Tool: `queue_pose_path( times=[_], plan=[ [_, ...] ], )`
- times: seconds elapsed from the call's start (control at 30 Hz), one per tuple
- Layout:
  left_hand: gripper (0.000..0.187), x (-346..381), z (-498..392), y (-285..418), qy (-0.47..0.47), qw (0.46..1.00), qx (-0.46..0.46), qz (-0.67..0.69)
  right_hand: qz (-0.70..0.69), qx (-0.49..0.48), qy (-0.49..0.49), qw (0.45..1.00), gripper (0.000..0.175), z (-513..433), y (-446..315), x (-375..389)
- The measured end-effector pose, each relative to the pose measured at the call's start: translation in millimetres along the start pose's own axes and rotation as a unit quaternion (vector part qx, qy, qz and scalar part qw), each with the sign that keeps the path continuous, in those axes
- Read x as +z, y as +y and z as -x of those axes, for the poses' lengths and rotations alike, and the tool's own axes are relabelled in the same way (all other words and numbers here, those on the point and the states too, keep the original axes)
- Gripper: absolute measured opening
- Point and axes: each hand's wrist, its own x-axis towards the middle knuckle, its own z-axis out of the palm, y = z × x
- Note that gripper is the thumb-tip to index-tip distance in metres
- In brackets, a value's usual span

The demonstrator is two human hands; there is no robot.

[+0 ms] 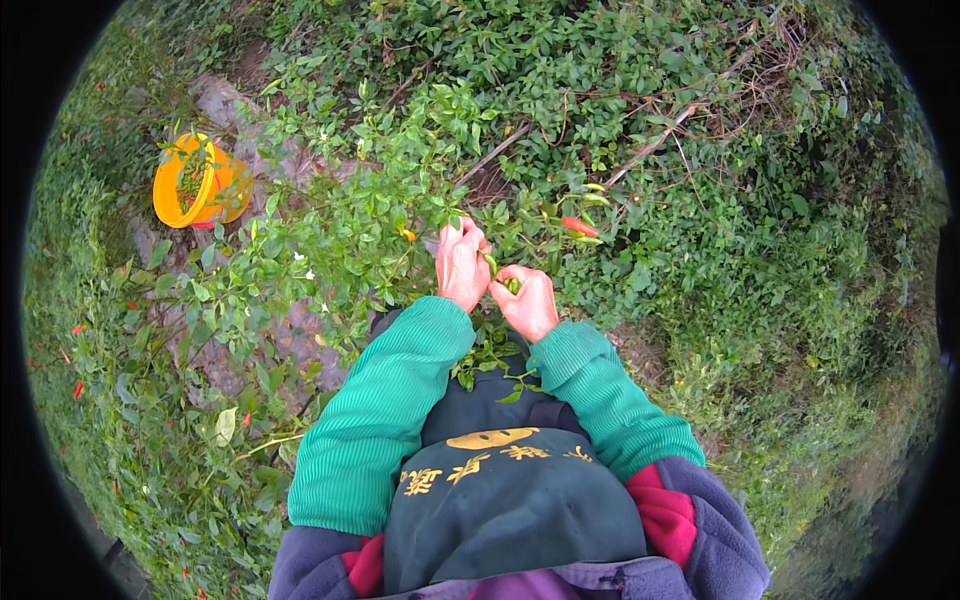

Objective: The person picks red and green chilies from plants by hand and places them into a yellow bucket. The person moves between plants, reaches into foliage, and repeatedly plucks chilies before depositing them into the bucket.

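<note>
My left hand (463, 264) reaches into a leafy chili pepper plant (375, 217), its fingers closed round a stem or pod that they mostly hide. Beside it, my right hand (527, 300) is curled around several green chili peppers (513, 286), partly visible between the fingers. A green chili (489, 263) shows between the two hands. Up and to the right of them, a red chili pepper (580, 227) hangs with several green ones (597, 199). A leafy sprig (491, 352) lies below my hands, against the dark apron (517, 495).
A yellow bucket (238, 187) holding green and red chilies leans at the upper left, its mouth towards the left. Grey ground sheeting (300, 345) shows between plants. Dry sticks (649, 148) and dense weeds (675, 247) cover the right side. More chili plants with red pods (78, 390) stand at left.
</note>
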Motion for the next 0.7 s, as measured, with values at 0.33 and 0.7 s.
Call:
queue_pose_path(
  times=[0.33, 0.7],
  plan=[
    [0.027, -72, 7, 19, -0.267, 0.831, -0.152, 0.465, -0.228, -0.16, -0.224, 0.934, 0.01, 8, -39, -51],
    [0.013, -86, 25, 22, -0.183, 0.818, -0.167, 0.519, -0.576, 0.01, -0.331, 0.747, 0.021, 3, -30, -37]
  ],
)
